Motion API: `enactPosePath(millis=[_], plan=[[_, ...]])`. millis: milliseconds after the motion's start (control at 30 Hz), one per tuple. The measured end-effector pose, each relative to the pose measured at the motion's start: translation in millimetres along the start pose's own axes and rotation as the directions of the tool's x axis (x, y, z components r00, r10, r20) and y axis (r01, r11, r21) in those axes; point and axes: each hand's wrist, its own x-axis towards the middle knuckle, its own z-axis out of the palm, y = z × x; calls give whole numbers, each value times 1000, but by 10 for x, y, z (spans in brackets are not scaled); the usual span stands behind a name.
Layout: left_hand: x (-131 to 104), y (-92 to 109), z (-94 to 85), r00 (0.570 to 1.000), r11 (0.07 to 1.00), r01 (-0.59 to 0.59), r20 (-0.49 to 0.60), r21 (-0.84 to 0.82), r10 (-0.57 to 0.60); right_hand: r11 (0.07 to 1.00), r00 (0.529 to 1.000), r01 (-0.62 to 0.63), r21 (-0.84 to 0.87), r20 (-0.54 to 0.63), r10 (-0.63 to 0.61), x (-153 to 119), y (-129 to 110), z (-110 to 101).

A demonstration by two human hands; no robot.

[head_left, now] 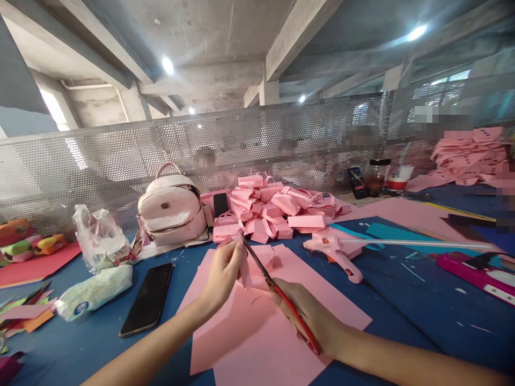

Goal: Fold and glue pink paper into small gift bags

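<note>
My left hand (223, 271) is closed, pinching a small piece of pink paper (250, 273) over the middle of the table. In my right hand (308, 316) is a pair of scissors (295, 315) with red handles, its dark blades pointing up and away, their tips close to my left fingers. Whether the blades touch the paper is hard to tell. Beneath both hands lie large pink paper sheets (257, 343), overlapping one another. Just beyond them rises a heap of folded pink paper pieces (277, 206).
A pink glue gun (336, 252) with its cord lies to the right, near a magenta tool (475, 273). Leftward are a black phone (147, 299), a wipes packet (96, 289), a plastic bag (100, 241) and a pale backpack (171, 209). A perforated metal screen (249, 134) stands behind.
</note>
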Motion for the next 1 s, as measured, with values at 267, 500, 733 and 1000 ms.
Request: enactPosePath(millis=[267,500,733,1000], plan=[[-28,-28,47,998,999,-38,-42,30,39,990,997,-83,116,6,83,24,167,62],[-80,-42,83,1000,998,-18,18,58,17,997,999,-33,76,21,31,-2,120,55],[-62,-112,87,992,994,-9,126,106,-5,998,999,-38,42,1,38,-32,39,38],[-41,-16,29,986,986,-36,166,162,9,999,1000,-18,48,-16,19,-18,49,4]])
